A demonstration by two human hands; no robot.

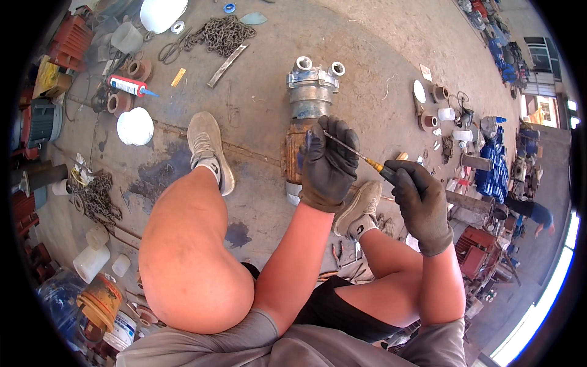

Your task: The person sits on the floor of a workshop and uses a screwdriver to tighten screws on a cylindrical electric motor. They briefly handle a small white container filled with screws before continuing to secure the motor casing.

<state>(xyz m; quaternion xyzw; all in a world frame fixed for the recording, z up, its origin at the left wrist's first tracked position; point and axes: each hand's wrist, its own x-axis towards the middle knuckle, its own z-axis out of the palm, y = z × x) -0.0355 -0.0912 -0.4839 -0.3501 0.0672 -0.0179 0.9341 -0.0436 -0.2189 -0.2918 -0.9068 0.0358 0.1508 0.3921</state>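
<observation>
My right hand (422, 211), in a dark work glove, is closed round the handle of a screwdriver (374, 164) with a dark and yellow grip. Its thin metal shaft slants up and left to my left hand (330, 165). That hand, gloved too, has its fingers curled around the tip end; anything inside them is too small or hidden to name. Beneath and beyond the left hand, a metal pump-like machine (312, 98) lies on the floor between my feet. It has two round ports at its far end and a rusty body, partly covered by the hand.
Left lie a chain (221, 35), a flat metal bar (227, 65), scissors (175, 48), a sealant tube (129, 85) and a white disc (135, 126). Pliers (337, 252) rest near my right leg. Rusty rings (430, 122) and blue parts (493, 168) stand right; a person (538, 214) is farther off.
</observation>
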